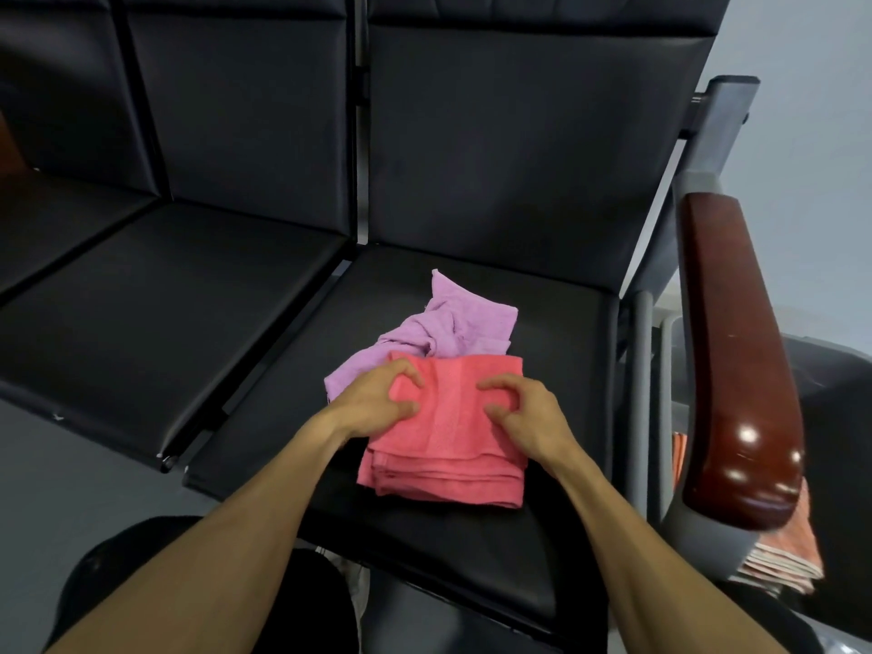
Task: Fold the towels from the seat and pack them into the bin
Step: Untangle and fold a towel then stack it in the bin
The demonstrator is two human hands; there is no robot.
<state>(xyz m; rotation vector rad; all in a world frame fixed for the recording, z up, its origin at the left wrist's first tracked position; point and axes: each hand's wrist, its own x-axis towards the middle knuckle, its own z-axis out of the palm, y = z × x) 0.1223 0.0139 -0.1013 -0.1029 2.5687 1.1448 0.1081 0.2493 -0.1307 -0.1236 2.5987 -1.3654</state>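
Resting on the black padded seat, the folded coral-pink terry towel is gripped by curled fingers of both left hand and right hand, seemingly for lifting, while the crumpled lilac towel lies touching behind, unfolded.

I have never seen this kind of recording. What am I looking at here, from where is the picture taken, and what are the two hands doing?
There is no machine here: a person wears one camera on the head, looking down at their own arms. On the black seat lies a folded pink towel. The left hand and the right hand rest on it with curled fingers, apparently pinching the cloth. Behind it lies a crumpled purple towel, not yet folded. At the right, past the wooden armrest, a stack of folded orange towels shows; the bin itself cannot be made out.
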